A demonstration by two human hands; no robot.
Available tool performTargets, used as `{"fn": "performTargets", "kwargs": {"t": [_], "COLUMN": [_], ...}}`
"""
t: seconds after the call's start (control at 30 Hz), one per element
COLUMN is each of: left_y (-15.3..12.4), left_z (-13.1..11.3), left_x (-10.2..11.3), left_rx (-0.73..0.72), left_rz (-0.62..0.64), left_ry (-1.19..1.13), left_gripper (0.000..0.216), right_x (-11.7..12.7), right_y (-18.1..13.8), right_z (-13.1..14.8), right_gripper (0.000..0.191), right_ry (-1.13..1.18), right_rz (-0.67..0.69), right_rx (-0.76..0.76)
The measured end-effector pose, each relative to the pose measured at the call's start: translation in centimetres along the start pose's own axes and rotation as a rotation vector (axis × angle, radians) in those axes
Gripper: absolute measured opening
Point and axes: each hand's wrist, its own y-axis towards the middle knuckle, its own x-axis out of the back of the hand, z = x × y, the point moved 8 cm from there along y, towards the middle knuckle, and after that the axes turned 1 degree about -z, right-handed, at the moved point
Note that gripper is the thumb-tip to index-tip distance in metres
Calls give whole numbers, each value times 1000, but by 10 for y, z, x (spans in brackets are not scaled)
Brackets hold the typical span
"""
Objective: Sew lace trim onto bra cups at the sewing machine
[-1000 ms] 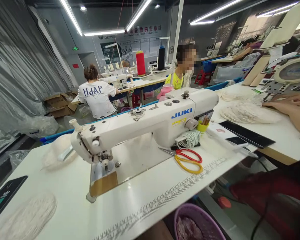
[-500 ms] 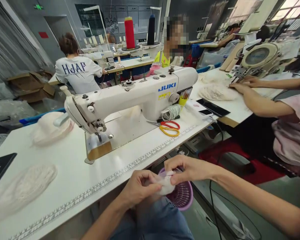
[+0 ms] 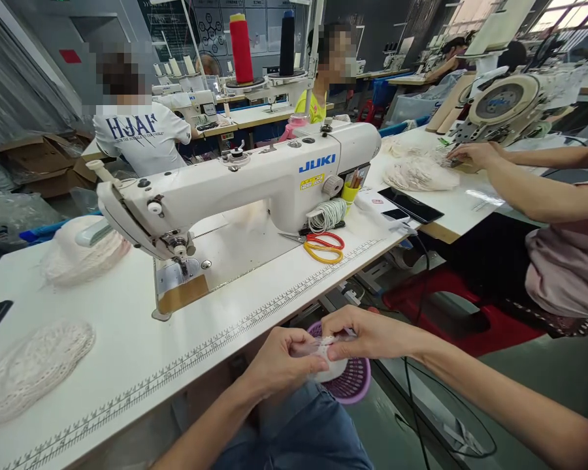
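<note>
Between my two hands is a small piece of white lace fabric (image 3: 329,369), held over my lap just in front of the table edge. My left hand (image 3: 285,363) pinches its left side between thumb and fingers. From the right, my right hand (image 3: 355,334) grips the upper edge, thumb pressed on the cloth. Fingers cover part of the piece, so its full shape is hidden. Below and behind the hands hangs or stands a purple plastic basket (image 3: 361,385); its support does not show.
A white JUKI sewing machine (image 3: 235,183) stands on the table (image 3: 127,365). Scissors (image 3: 323,248), a cord coil (image 3: 326,215) and a yellow cup (image 3: 350,191) lie by its base. Lace piles (image 3: 39,369) rest at left. A co-worker's hands (image 3: 475,156) work at right.
The view has shifted slightly, so the machine and table sit further left. My hands keep hold of the lace fabric, with the fingers slightly moved along it.
</note>
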Motion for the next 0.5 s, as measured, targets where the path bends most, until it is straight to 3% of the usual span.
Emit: {"fn": "performTargets", "kwargs": {"t": [0.3, 0.5], "left_y": [8, 8], "left_z": [2, 10], "left_x": [0, 4], "left_rx": [72, 113], "left_rz": [-102, -134], "left_ry": [101, 92], "left_gripper": [34, 24], "right_x": [2, 0], "right_y": [-2, 2], "right_z": [-20, -27], "right_gripper": [35, 31], "right_ry": [-34, -6], "right_rz": [-56, -71], "right_rx": [-19, -25]}}
